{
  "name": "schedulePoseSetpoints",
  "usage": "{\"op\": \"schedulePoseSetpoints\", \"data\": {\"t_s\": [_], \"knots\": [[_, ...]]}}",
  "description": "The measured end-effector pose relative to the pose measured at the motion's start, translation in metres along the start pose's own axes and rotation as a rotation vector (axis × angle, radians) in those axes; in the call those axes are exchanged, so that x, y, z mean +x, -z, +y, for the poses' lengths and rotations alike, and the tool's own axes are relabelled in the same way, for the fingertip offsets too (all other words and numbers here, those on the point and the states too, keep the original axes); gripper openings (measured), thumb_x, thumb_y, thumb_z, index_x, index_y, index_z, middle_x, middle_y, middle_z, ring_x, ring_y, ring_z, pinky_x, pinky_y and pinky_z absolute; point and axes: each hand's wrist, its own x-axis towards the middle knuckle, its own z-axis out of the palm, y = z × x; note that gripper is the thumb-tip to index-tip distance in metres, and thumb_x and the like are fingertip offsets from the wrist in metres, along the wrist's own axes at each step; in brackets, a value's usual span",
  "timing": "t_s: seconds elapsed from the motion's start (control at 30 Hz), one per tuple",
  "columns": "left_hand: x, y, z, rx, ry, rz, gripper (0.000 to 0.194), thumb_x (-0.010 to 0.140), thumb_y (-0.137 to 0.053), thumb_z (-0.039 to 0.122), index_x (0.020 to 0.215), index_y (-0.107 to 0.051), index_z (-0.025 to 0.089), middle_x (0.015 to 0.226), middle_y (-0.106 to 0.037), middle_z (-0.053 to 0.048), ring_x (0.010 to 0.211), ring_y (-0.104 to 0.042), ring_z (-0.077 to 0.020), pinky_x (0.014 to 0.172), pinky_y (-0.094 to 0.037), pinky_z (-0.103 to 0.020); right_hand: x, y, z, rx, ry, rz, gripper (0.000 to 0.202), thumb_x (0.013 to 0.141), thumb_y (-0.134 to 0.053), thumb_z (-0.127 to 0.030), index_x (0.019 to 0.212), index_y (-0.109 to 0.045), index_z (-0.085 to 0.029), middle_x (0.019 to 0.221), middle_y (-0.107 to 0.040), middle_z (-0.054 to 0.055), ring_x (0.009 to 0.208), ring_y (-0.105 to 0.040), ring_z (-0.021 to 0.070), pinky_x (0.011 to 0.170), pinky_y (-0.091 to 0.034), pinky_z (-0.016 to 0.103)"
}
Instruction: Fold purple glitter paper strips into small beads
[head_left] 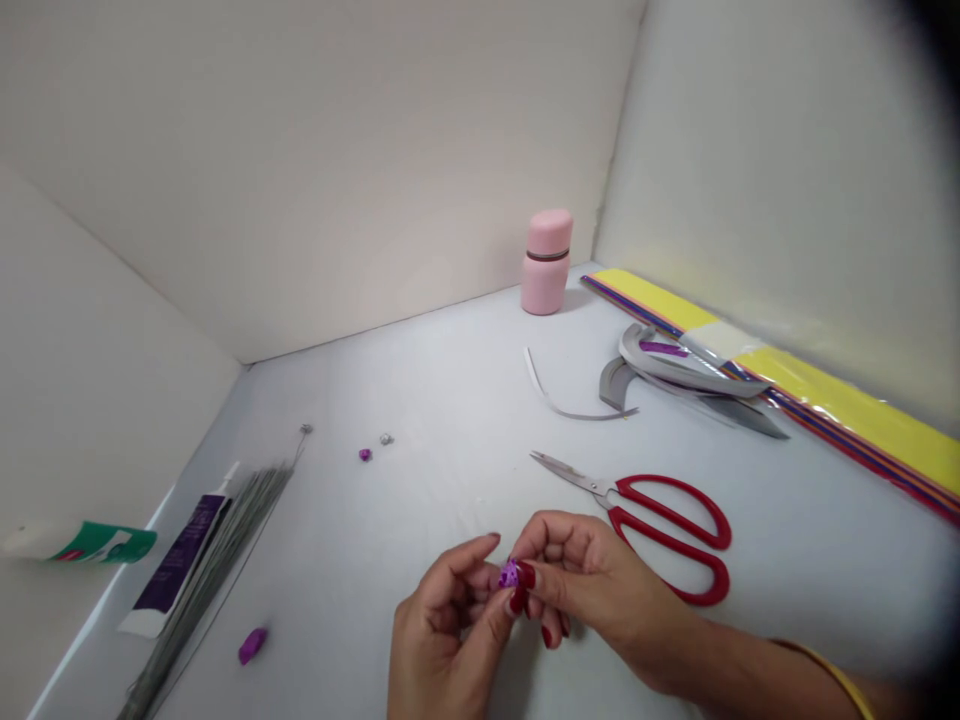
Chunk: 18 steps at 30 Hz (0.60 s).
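Between the fingertips of both hands is a small piece of crumpled or folded purple paper (509, 573). My left hand (454, 630) pinches it from the left with the thumb, its index finger lifted off above. From the right, my right hand (581, 580) grips the same piece between thumb and index finger. Part of the piece is hidden behind the nails. Just beyond my right hand lie scissors with red handles (649, 515), blades pointing to the left and slightly parted.
A pink flask (546, 270) stands at the back. Right of it lie grey paper strips (675, 370) and a yellow-topped paper pack (825, 385). On the left are thin wires (225, 565), a purple-labelled tube (184, 550), a green-white tube (97, 541) and a purple lump (253, 645).
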Motion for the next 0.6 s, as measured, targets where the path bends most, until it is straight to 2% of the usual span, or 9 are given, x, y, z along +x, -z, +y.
{"op": "schedulePoseSetpoints", "data": {"t_s": [0.13, 0.33, 0.43, 0.6], "knots": [[0.0007, -0.004, 0.0094, 0.015, 0.117, 0.046, 0.006, 0.062, -0.074, 0.022, 0.064, -0.071, 0.017, 0.057, -0.071, -0.001, 0.055, -0.064, -0.0115, 0.054, -0.049, -0.015, 0.0002, 0.0005, -0.001, -0.033, 0.043, 0.014, 0.03, 0.066, -0.073, -0.037, 0.069, -0.055, -0.012, 0.055, -0.056, -0.003, 0.042, -0.049, 0.0049, 0.042, -0.034, 0.016], [0.0024, 0.0006, 0.0078, 0.078, 0.168, 0.04, 0.01, 0.062, -0.074, 0.026, 0.06, -0.069, 0.017, 0.056, -0.071, -0.001, 0.053, -0.061, -0.0108, 0.053, -0.046, -0.014, -0.0012, 0.0004, 0.0016, -0.129, 0.148, -0.017, 0.026, 0.074, -0.066, -0.037, 0.072, -0.057, -0.013, 0.058, -0.058, -0.001, 0.049, -0.051, 0.0066, 0.048, -0.039, 0.019], [0.0022, 0.0032, 0.0055, 0.179, 0.097, 0.002, 0.012, 0.065, -0.071, 0.027, 0.06, -0.069, 0.017, 0.057, -0.07, -0.001, 0.054, -0.061, -0.0119, 0.054, -0.046, -0.016, -0.0016, -0.0007, 0.0037, -0.134, 0.157, -0.039, 0.025, 0.074, -0.066, -0.036, 0.075, -0.056, -0.014, 0.057, -0.056, -0.002, 0.051, -0.052, 0.0074, 0.051, -0.04, 0.02], [0.0011, 0.0048, 0.006, 0.373, -0.129, -0.093, 0.012, 0.076, -0.061, 0.02, 0.073, -0.072, 0.02, 0.065, -0.071, -0.001, 0.058, -0.064, -0.013, 0.057, -0.047, -0.016, -0.0005, -0.0003, 0.0035, -0.151, 0.132, 0.019, 0.029, 0.072, -0.067, -0.041, 0.072, -0.052, -0.016, 0.053, -0.053, -0.004, 0.048, -0.05, 0.0082, 0.049, -0.037, 0.02]]}}
